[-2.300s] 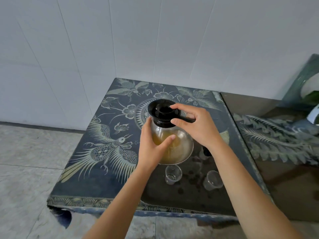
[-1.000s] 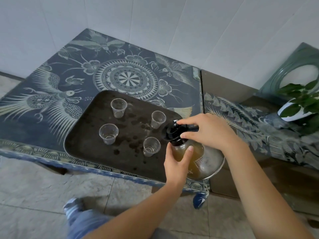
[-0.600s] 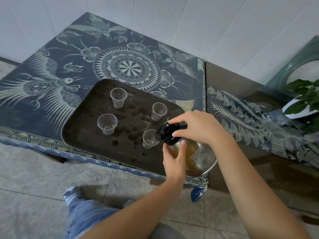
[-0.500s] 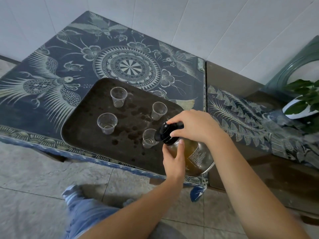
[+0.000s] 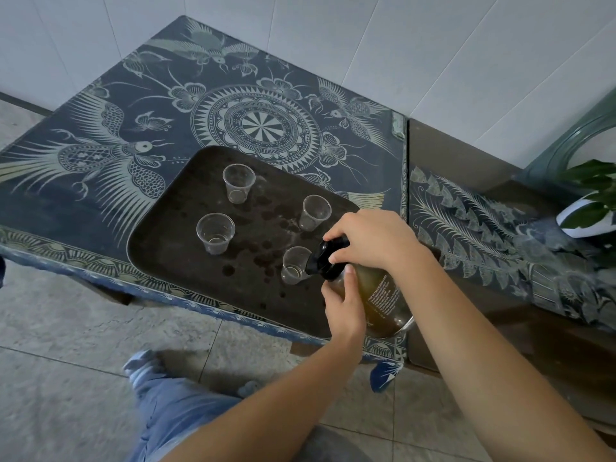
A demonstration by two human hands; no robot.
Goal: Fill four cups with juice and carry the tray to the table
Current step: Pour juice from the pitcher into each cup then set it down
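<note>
A dark tray [image 5: 173, 248] lies on a blue patterned table and carries several clear plastic cups. One cup [image 5: 238, 183] stands at the back, one [image 5: 215, 233] at the left, one [image 5: 315, 212] at the right. A glass jug of amber juice [image 5: 378, 298] is tilted, its black lid [image 5: 324, 260] right at the rim of the nearest cup [image 5: 294, 269]. My left hand [image 5: 345, 303] wraps the jug's neck from below. My right hand [image 5: 371, 240] grips the lid and handle from above. The cups look nearly empty.
The patterned table [image 5: 100, 155] stands against a white tiled wall. To its right is a lower dark cabinet top [image 5: 466, 201] with a potted plant [image 5: 590, 201]. Below the table's front edge are the tiled floor and my leg in jeans [image 5: 166, 405].
The jug has tipped further to the left, bringing its lid down to the nearest cup's rim. Both hands kept their hold on it.
</note>
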